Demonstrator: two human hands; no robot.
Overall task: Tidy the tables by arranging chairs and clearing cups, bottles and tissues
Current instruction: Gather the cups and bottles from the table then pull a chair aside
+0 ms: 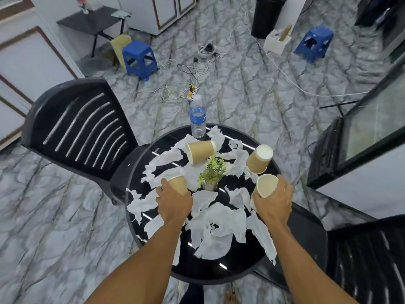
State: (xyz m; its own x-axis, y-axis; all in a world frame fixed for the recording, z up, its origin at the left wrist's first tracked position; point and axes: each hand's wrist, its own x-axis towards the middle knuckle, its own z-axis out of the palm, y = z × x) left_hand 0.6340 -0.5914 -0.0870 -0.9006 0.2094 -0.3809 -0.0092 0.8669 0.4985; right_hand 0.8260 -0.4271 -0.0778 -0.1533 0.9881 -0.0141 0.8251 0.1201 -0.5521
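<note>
Torn tissues [219,224] litter the round counter [219,275], too tangled to count. The hands are apart, each clamped on a cup: the left hand [173,200] grips the first cup [178,184] and the right hand [274,202] the second cup [266,185]. One plant [212,172] stands between them. Beyond lie a tipped third cup [200,151] and fourth cup [258,159], then one upright bottle [198,116] at the far edge. The right chair [361,260] and left chair [81,126] flank the counter. Far off stand a left stool [140,59] and a right stool [314,43].

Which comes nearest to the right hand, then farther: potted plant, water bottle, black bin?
1. potted plant, at the table's centre, just left of the right hand.
2. water bottle, at the table's far edge.
3. black bin, across the floor.
</note>
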